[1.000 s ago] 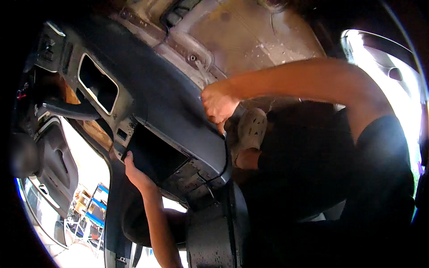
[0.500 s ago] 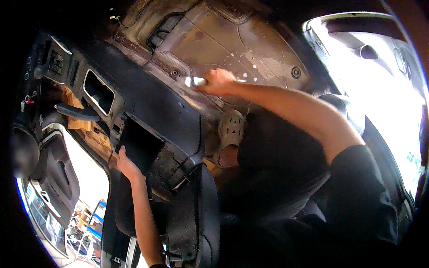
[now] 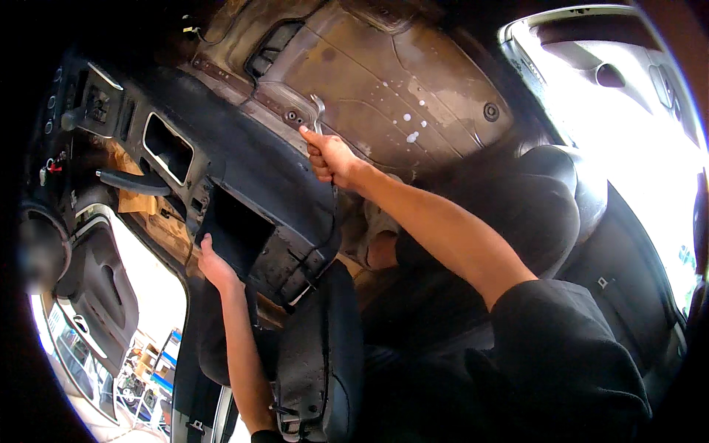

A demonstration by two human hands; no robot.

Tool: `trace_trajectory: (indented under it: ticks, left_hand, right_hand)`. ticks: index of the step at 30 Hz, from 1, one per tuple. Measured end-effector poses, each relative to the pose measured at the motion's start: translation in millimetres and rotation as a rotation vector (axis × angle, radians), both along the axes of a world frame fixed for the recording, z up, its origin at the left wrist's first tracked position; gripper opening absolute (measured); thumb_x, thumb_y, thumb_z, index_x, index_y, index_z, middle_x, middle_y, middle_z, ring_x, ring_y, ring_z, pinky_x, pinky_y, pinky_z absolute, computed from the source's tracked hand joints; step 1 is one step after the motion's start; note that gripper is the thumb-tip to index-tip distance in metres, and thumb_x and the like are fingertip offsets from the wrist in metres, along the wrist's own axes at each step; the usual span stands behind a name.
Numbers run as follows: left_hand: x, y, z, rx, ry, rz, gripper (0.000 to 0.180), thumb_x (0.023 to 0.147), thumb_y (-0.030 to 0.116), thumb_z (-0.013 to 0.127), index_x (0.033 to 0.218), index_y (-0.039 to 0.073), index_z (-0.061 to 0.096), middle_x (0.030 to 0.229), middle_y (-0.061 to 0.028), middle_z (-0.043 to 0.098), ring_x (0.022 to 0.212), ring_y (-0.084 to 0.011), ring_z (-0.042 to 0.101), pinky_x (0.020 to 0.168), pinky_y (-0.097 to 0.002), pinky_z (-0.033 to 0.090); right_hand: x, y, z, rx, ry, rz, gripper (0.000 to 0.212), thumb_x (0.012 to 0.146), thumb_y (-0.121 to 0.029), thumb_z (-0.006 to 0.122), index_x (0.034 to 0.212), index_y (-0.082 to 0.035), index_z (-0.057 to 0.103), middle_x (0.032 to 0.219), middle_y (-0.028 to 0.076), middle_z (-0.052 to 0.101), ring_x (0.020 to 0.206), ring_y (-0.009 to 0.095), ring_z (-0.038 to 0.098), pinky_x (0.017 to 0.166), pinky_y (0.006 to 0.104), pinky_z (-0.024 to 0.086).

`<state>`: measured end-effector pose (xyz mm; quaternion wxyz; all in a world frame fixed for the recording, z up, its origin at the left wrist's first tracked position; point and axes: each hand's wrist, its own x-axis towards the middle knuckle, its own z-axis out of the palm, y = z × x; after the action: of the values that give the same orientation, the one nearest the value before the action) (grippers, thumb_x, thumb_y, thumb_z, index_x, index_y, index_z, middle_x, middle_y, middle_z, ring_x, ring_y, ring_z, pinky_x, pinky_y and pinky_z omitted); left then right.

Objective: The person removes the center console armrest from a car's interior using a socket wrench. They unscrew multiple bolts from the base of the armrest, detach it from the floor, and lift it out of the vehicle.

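Note:
My right hand [image 3: 334, 160] is closed round a shiny metal wrench [image 3: 317, 117]. Its open-jawed end sticks up past my thumb, beside a bolt hole [image 3: 293, 117] in the bare floor of the car. Most of the handle is hidden in my fist. A black centre console [image 3: 258, 159] lies tilted across the left half of the car. At the rim of its deep open bin [image 3: 235, 229], my left hand [image 3: 218, 269] grips the near-left side, with the thumb up along the edge and the other fingers mostly out of sight.
White drops [image 3: 412, 137] spot the brownish metal floor [image 3: 347, 81]. A handbrake lever [image 3: 133, 183] juts out beside the console. A black seat part [image 3: 317, 347] stands close by on my left, and a shoe [image 3: 382, 221] is partly hidden under my right arm. Open doors [image 3: 96, 288] flank the cabin.
My right hand has moved nearer and left and turned, so the wrench now points away from me. The console has shifted slightly right with my left hand still on it.

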<state>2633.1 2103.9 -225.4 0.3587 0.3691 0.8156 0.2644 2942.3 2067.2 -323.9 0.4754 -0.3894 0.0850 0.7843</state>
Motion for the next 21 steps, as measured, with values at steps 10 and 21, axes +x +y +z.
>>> trace_trajectory:
  ticks: [10, 21]
  left_hand:
    - [0, 0, 0, -0.038, -0.022, 0.053, 0.059, 0.091, 0.040, 0.057, 0.123, -0.010, 0.060, 0.128, -0.0197, 0.060, 0.111, -0.0309, 0.058, 0.101, -0.0385, 0.042]
    - [18, -1, 6, -0.049, -0.220, 0.184, 0.060, 0.091, 0.039, 0.058, 0.126, -0.010, 0.057, 0.127, -0.0177, 0.060, 0.110, -0.0297, 0.058, 0.100, -0.0377, 0.043]
  right_hand:
    - [-26, 15, -16, 0.215, 0.166, 0.163, 0.048, 0.097, -0.034, 0.062, 0.065, -0.019, 0.031, 0.053, -0.005, 0.023, 0.042, 0.008, 0.020, 0.040, 0.0284, 0.015]
    - [-33, -9, -39, 0.075, 0.291, 0.056, 0.046, 0.097, -0.033, 0.062, 0.067, -0.020, 0.030, 0.052, -0.006, 0.023, 0.041, 0.008, 0.020, 0.037, 0.0270, 0.014]
